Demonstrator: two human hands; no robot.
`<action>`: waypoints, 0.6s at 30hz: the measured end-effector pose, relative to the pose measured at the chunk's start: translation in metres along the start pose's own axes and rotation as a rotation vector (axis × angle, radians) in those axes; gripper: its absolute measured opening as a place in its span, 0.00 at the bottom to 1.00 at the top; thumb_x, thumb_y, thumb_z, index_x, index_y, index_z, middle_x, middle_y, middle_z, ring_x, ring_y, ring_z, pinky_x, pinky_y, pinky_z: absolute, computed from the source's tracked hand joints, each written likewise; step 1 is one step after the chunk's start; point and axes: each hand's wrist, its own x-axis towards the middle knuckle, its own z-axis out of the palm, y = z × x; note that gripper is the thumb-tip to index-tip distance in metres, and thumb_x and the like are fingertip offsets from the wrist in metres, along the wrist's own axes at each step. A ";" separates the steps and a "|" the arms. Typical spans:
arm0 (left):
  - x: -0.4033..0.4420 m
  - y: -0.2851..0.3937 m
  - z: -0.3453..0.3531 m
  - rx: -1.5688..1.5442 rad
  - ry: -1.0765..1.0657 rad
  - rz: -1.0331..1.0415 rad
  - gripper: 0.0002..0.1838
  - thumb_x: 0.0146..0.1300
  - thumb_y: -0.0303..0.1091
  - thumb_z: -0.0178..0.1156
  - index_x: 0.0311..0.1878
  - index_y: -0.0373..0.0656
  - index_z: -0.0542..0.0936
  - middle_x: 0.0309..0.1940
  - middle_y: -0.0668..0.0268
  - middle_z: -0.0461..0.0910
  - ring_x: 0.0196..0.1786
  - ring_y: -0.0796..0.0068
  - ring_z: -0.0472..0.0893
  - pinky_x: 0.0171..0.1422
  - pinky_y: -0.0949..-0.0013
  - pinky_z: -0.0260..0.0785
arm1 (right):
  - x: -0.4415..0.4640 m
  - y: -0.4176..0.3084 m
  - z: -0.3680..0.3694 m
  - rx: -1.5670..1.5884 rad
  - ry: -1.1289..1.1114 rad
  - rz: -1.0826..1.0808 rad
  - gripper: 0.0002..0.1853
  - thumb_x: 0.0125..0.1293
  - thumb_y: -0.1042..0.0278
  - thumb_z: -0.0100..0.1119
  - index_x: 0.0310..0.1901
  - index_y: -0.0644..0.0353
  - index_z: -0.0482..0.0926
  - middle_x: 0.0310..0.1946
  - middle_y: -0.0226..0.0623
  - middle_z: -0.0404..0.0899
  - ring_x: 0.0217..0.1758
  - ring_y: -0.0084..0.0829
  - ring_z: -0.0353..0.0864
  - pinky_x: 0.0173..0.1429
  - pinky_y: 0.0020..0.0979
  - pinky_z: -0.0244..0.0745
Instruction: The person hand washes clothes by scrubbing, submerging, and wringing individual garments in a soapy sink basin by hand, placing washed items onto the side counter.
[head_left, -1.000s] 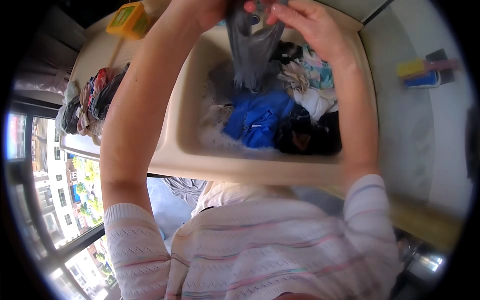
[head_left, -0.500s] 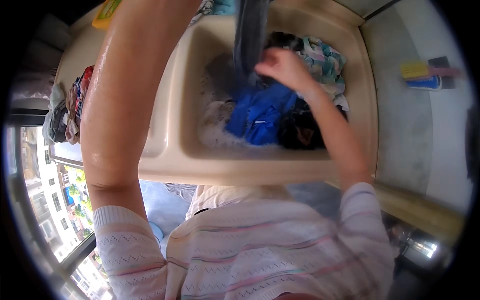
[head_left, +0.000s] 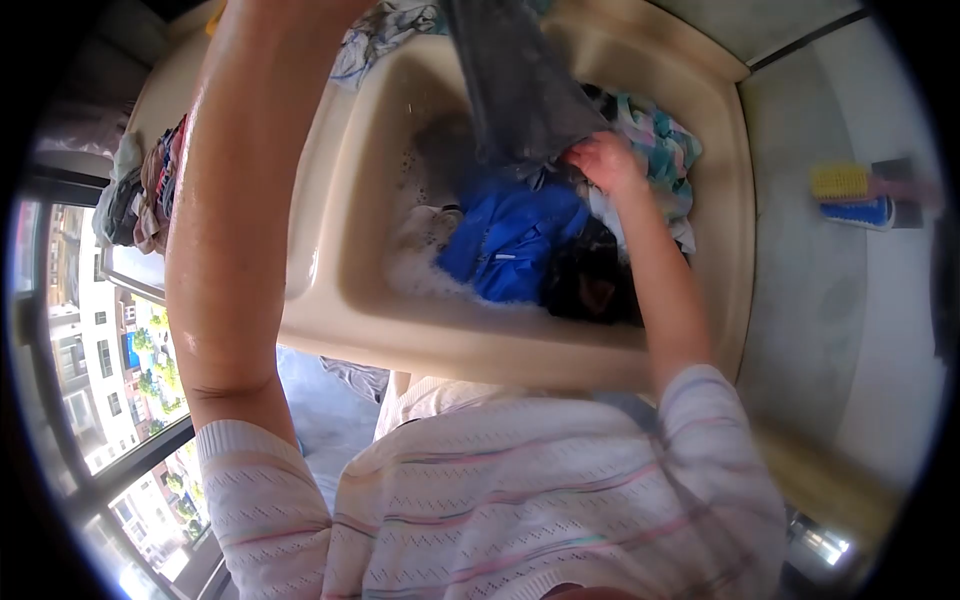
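A wet dark grey garment (head_left: 515,95) hangs stretched from the top edge of the view down into the beige sink (head_left: 470,350). My right hand (head_left: 608,162) pinches its lower right edge. My left forearm reaches up past the top of the view, so that hand is hidden. Below the grey cloth, a blue garment (head_left: 510,240) lies in sudsy water (head_left: 415,265). Beside it are a black garment (head_left: 590,285) and a teal, pink and white patterned cloth (head_left: 665,150), the latter just right of my right hand.
A pile of clothes (head_left: 145,200) sits at the left by a window. More cloth (head_left: 385,42) rests on the ledge behind the sink. A yellow-bristled brush (head_left: 840,183) and a blue brush (head_left: 858,213) are at the right wall.
The grey garment has gone from a narrow hanging strip to a wider spread, its lower edge drawn right. My right hand has moved slightly right and down with it.
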 end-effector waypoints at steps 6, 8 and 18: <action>0.007 -0.018 -0.057 -0.106 0.260 -0.077 0.07 0.58 0.25 0.46 0.37 0.32 0.69 0.32 0.56 0.76 0.30 0.69 0.76 0.39 0.67 0.72 | -0.057 -0.003 0.021 -0.473 -0.336 -0.094 0.13 0.53 0.79 0.52 0.43 0.65 0.76 0.39 0.35 0.77 0.41 0.26 0.76 0.46 0.27 0.71; 0.009 -0.010 -0.070 -0.096 0.266 -0.030 0.07 0.58 0.25 0.46 0.38 0.31 0.69 0.32 0.56 0.75 0.29 0.71 0.76 0.37 0.68 0.72 | -0.066 -0.004 0.025 -0.806 -0.406 -0.008 0.15 0.50 0.80 0.52 0.42 0.67 0.77 0.35 0.32 0.78 0.38 0.21 0.75 0.42 0.23 0.70; -0.001 0.010 -0.103 0.025 0.319 0.076 0.04 0.58 0.25 0.46 0.31 0.36 0.71 0.25 0.63 0.75 0.24 0.76 0.73 0.27 0.74 0.67 | -0.077 -0.027 0.067 -2.145 -0.724 0.039 0.18 0.46 0.58 0.55 0.23 0.71 0.75 0.21 0.53 0.73 0.29 0.48 0.75 0.35 0.42 0.70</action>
